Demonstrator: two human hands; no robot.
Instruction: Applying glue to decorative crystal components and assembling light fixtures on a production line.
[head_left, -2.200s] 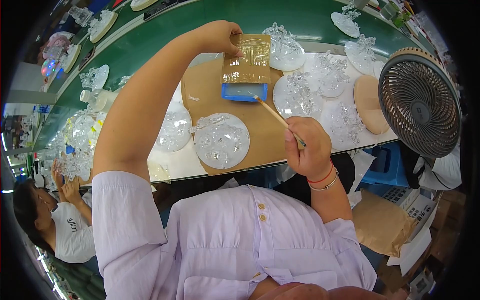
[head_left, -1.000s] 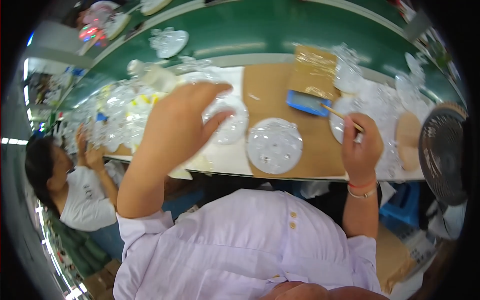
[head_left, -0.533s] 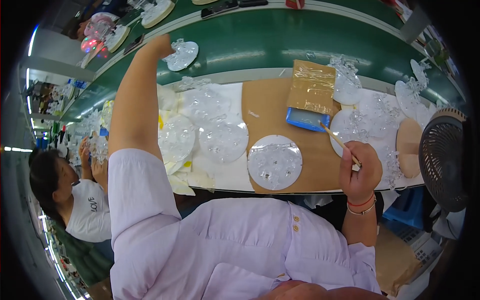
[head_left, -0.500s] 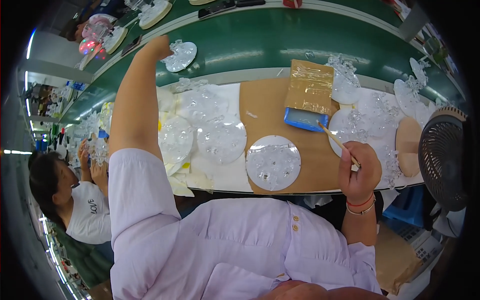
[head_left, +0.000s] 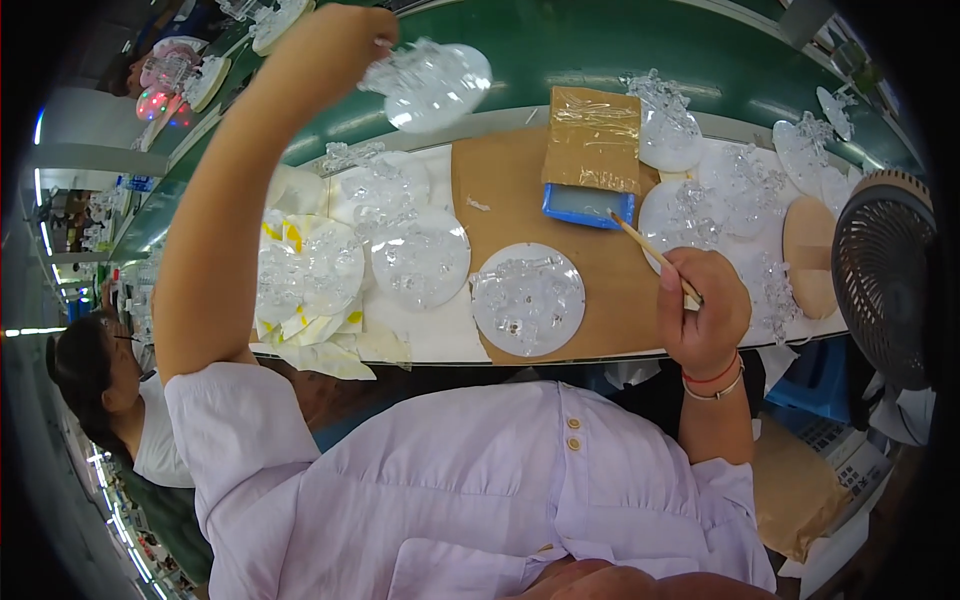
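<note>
Disc [head_left: 440, 100], pinched in the left hand [head_left: 352, 34], has moved nearer the blue tray [head_left: 585, 213]; right hand [head_left: 712, 305], to its right, clasps a brush [head_left: 645, 241], leaving neither free.

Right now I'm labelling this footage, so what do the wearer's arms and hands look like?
Left hand and right hand are gloveless. The pale lilac sleeves are short and loose. A red cord and slim, silvery bangle circle the right wrist.

Workshop or factory, assembly-line type: long green belt [head_left: 560, 48], many near-identical clear pieces [head_left: 518, 290] on round white bases [head_left: 566, 322], co-worker [head_left: 90, 375] alongside, strip lights [head_left: 116, 510].
</note>
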